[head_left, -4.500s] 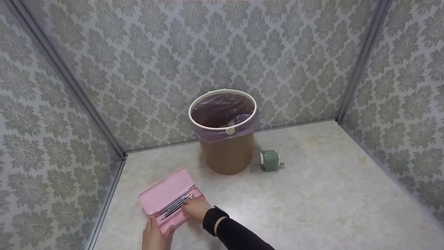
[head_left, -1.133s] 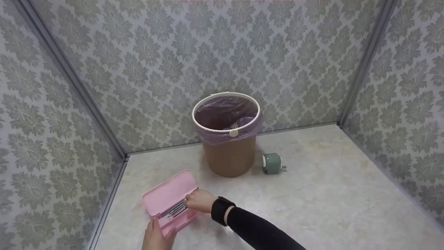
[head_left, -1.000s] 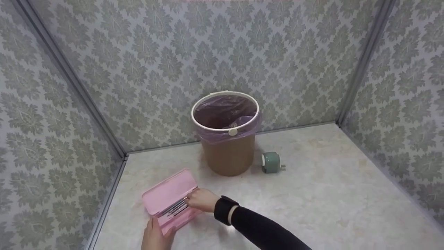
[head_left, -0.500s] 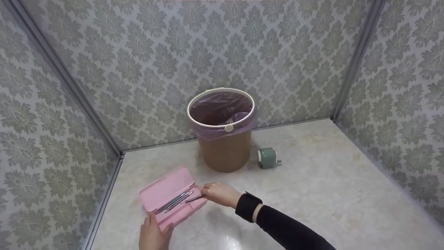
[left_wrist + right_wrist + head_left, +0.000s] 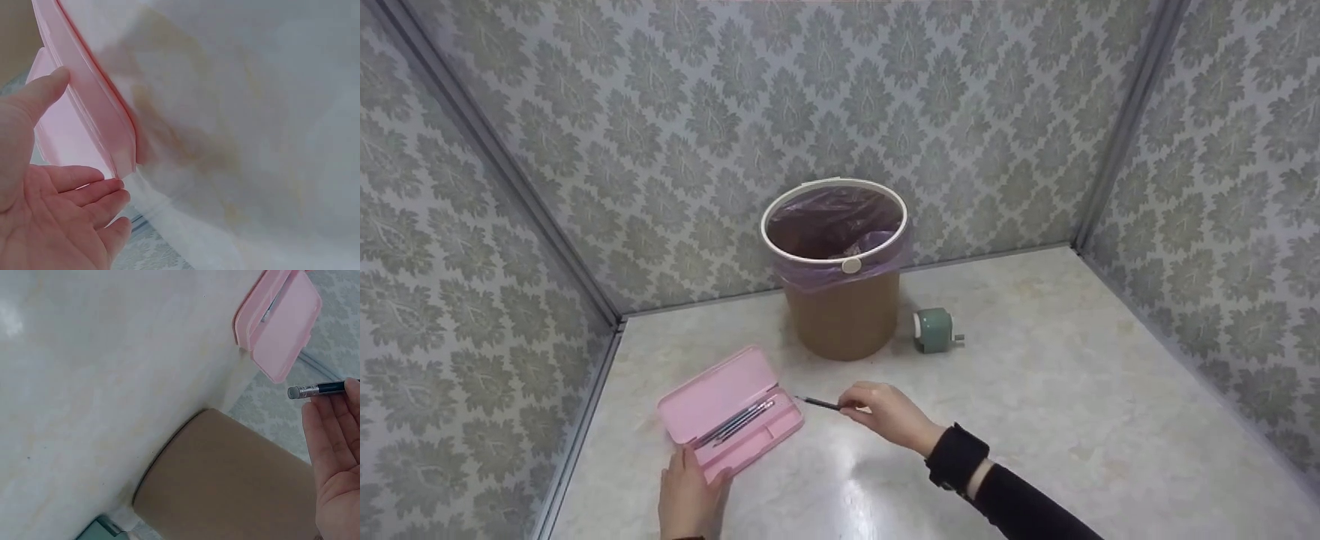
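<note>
My right hand (image 5: pixel 889 416) pinches a dark pencil (image 5: pixel 819 403) between thumb and fingertips, its point toward the case. The right wrist view shows the pencil's grey eraser end (image 5: pixel 293 392) and silver band. To the left lies an opened pink pencil case (image 5: pixel 720 397), lid tipped back. Several pencils (image 5: pixel 735 425) lie in its long compartment; a small divided section sits at the right end. My left hand (image 5: pixel 688 495) rests at the near left corner of the case. In the left wrist view, the left thumb (image 5: pixel 56 81) touches its side and the fairly straight fingers (image 5: pixel 107 208) its end.
A brown trash bin (image 5: pixel 844 319) with a white rim and purple liner stands behind the case, by the back wall. Right of it is a green crank pencil sharpener (image 5: pixel 934 330). Patterned panels (image 5: pixel 840 90) enclose the pale tabletop (image 5: pixel 1035 420).
My right hand has drawn a pencil out of the case and moved right with it. The left hand stays at the case corner. The head view has shifted slightly.
</note>
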Tool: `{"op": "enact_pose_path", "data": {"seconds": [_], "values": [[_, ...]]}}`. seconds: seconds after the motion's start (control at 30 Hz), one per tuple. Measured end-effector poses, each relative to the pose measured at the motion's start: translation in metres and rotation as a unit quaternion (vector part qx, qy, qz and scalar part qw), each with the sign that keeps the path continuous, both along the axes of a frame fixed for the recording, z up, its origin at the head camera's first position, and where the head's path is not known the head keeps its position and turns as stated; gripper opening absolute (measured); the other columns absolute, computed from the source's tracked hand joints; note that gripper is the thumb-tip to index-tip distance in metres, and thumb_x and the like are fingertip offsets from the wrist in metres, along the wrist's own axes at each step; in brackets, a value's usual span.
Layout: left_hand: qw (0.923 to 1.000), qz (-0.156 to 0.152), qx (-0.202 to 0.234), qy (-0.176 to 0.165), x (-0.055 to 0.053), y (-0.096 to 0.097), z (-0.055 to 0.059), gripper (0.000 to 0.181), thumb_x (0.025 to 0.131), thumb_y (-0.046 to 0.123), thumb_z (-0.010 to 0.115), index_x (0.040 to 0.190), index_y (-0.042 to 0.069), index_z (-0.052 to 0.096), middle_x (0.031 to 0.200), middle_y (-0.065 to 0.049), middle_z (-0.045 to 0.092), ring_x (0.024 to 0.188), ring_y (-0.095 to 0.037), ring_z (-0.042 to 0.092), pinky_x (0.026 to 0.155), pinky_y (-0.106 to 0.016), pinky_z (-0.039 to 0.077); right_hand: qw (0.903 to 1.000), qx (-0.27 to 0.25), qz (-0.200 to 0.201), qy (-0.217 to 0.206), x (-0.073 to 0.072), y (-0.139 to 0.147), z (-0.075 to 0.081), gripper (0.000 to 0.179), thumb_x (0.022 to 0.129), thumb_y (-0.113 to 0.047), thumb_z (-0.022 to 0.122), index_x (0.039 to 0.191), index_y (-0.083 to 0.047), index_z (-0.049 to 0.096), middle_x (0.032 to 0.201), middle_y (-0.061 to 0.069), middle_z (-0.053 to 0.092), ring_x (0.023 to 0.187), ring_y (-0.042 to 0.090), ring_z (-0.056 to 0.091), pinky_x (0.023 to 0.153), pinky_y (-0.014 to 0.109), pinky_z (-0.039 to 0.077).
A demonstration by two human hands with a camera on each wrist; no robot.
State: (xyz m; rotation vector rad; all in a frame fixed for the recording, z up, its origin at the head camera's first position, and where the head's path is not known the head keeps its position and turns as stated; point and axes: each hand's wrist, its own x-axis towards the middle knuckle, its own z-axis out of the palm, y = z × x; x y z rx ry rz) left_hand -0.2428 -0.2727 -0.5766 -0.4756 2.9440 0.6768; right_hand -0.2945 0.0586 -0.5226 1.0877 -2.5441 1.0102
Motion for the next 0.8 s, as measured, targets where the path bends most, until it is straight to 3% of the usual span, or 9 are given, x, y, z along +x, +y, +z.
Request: {"op": "enact_pose_path", "data": {"seconds": [0.13, 0.3, 0.47, 0.53, 0.67, 0.8], "values": [[0.9997, -0.008, -0.022, 0.007, -0.001, 0.006, 0.006, 0.085, 0.099, 0.03, 0.069, 0.154, -0.016, 0.022, 0.159, -0.038, 0.027, 0.15, -0.05, 0.029, 0.126, -0.061, 0.017, 0.9959, -0.065, -0.011, -0.062, 0.01, 0.015, 0.001, 0.011, 0.098, -0.011, 0.068, 0.105, -0.005, 0.074, 0.101, 0.009, 0.076, 0.094, 0.02, 0.074, 0.087, 0.026, 0.061], [0.9932, -0.06, -0.037, 0.092, 0.002, 0.02, 0.021, 0.083, 0.096, 0.03, 0.072, 0.149, -0.018, 0.032, 0.155, -0.041, 0.035, 0.144, -0.055, 0.038, 0.12, -0.063, 0.032, 0.9852, -0.132, -0.033, -0.104, 0.021, 0.03, 0.003, 0.013, 0.097, -0.014, 0.069, 0.106, -0.006, 0.074, 0.1, 0.009, 0.076, 0.088, 0.014, 0.073, 0.083, 0.025, 0.061], [0.9787, -0.118, 0.024, 0.166, 0.003, 0.05, 0.047, 0.078, 0.094, 0.027, 0.074, 0.15, -0.012, 0.038, 0.155, -0.036, 0.041, 0.144, -0.053, 0.042, 0.117, -0.064, 0.036, 0.9728, -0.184, -0.07, -0.122, 0.032, 0.041, 0.007, 0.012, 0.095, -0.016, 0.072, 0.104, -0.009, 0.075, 0.098, 0.008, 0.077, 0.086, 0.01, 0.073, 0.081, 0.022, 0.06], [0.9675, -0.147, 0.063, 0.196, 0.005, 0.063, 0.057, 0.075, 0.094, 0.026, 0.074, 0.15, -0.009, 0.04, 0.154, -0.033, 0.044, 0.144, -0.051, 0.043, 0.118, -0.063, 0.036, 0.9665, -0.204, -0.085, -0.131, 0.036, 0.045, 0.009, 0.013, 0.094, -0.016, 0.073, 0.105, -0.009, 0.076, 0.1, 0.009, 0.078, 0.089, 0.011, 0.074, 0.082, 0.021, 0.06], [0.936, -0.202, 0.141, 0.251, 0.007, 0.091, 0.074, 0.066, 0.094, 0.024, 0.074, 0.148, -0.005, 0.048, 0.151, -0.029, 0.051, 0.141, -0.047, 0.049, 0.116, -0.059, 0.04, 0.952, -0.241, -0.101, -0.159, 0.044, 0.051, 0.012, 0.016, 0.093, -0.016, 0.074, 0.105, -0.006, 0.075, 0.102, 0.013, 0.079, 0.091, 0.01, 0.075, 0.082, 0.019, 0.059], [0.902, -0.224, 0.225, 0.293, 0.008, 0.118, 0.087, 0.053, 0.092, 0.023, 0.076, 0.138, 0.0, 0.061, 0.141, -0.019, 0.064, 0.134, -0.038, 0.06, 0.111, -0.054, 0.047, 0.9429, -0.26, -0.11, -0.176, 0.052, 0.055, 0.012, 0.017, 0.093, -0.015, 0.074, 0.106, -0.003, 0.075, 0.102, 0.015, 0.079, 0.09, 0.005, 0.074, 0.081, 0.017, 0.058]]}}
